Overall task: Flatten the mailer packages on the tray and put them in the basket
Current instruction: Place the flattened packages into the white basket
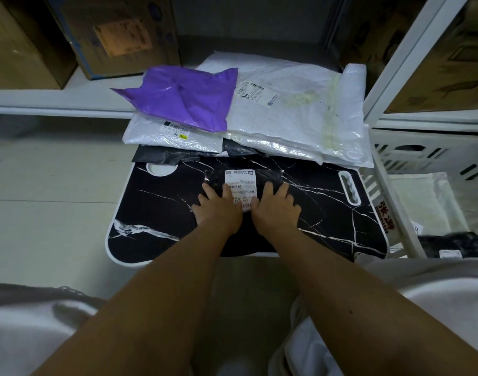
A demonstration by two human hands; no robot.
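Observation:
A small black mailer [240, 177] with a white shipping label lies in the middle of the black marble-patterned tray [156, 213]. My left hand [219, 210] and my right hand [277, 210] press flat on it side by side, fingers straight. Behind the tray lie a purple mailer [183, 99], a small white mailer [162, 134], a large white mailer [289, 115] and a black one [164, 156] partly under them. The white basket [411, 147] stands at the right and holds a white mailer [419, 196] and a dark one [449, 242].
Cardboard boxes [118, 33] sit on a low white shelf behind the pile. A white shelf frame [403, 61] with more boxes rises at the right. Pale tiled floor [50, 185] lies left of the tray. My knees in light clothing fill the bottom corners.

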